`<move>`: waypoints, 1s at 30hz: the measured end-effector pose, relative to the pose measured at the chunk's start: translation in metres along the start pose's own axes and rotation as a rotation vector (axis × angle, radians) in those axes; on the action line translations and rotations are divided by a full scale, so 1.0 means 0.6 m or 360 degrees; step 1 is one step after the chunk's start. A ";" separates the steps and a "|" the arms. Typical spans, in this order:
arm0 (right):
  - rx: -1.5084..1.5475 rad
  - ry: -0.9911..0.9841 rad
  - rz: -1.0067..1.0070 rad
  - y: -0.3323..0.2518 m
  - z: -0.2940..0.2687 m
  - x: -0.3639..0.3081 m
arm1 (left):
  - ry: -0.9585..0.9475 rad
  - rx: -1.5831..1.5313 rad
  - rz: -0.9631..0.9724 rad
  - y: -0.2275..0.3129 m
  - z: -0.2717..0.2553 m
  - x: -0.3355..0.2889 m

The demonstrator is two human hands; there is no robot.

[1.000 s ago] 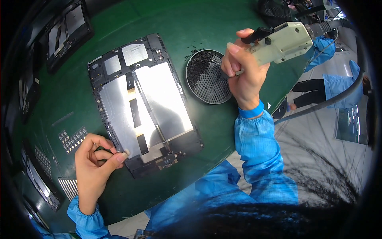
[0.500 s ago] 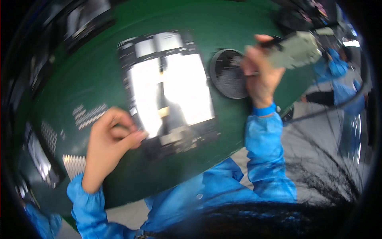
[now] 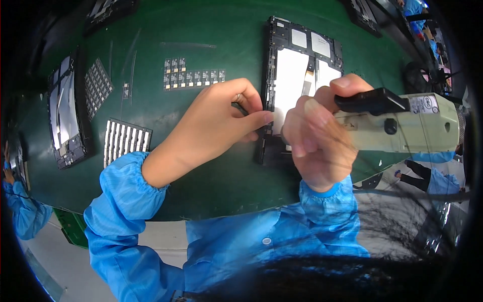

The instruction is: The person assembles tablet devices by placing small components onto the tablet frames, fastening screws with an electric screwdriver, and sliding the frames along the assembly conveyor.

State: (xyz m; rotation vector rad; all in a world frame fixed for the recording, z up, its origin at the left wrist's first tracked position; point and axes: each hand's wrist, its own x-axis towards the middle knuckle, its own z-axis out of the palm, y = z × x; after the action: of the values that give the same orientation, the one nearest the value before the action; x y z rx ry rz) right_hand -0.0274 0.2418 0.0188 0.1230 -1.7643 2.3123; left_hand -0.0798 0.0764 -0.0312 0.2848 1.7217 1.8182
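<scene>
An opened tablet [image 3: 290, 73], with silvery battery packs and a black frame, lies on the green table. My left hand [image 3: 226, 108] is at its left edge, thumb and bent fingers closed together on the frame. Over the tablet's lower right part is my right hand [image 3: 322, 133], slightly blurred and wrapped round a pale green electric screwdriver [image 3: 417, 133] with a black lever. The screwdriver's body points off to the right. Its tip is hidden by the hand, so I cannot tell whether it touches the tablet.
Another opened tablet [image 3: 65, 108] lies at the left. Near it are a sheet of small parts [image 3: 98, 85] and a sheet of white strips [image 3: 126, 138]. Small parts on clear film [image 3: 193, 78] lie beyond my left hand. More devices [image 3: 362, 15] stand at the far edges.
My right hand has brought the screwdriver from beside the round black dish to over the tablet. My left hand stays at the tablet's left edge. The view has shifted, and the dish no longer shows.
</scene>
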 end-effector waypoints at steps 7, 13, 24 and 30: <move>0.0091 -0.0004 0.0036 0.028 0.007 0.002 | 0.0004 -0.0008 0.0030 0.002 -0.007 -0.006; -0.0072 -0.0022 0.0032 0.033 0.006 -0.003 | -0.0116 0.0110 -0.0032 0.005 -0.008 -0.012; -0.0259 -0.0049 0.0059 0.039 0.013 0.001 | -0.0014 0.0000 0.0126 -0.009 -0.006 0.005; -0.0121 -0.0070 0.0229 0.036 0.017 -0.010 | -0.0004 0.0089 0.0160 0.000 -0.001 -0.006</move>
State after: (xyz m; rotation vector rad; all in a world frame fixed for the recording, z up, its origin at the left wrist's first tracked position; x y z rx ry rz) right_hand -0.0273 0.2260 0.0002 0.0347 -1.9394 2.3524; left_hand -0.0773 0.0736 -0.0303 0.4033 1.7874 1.8412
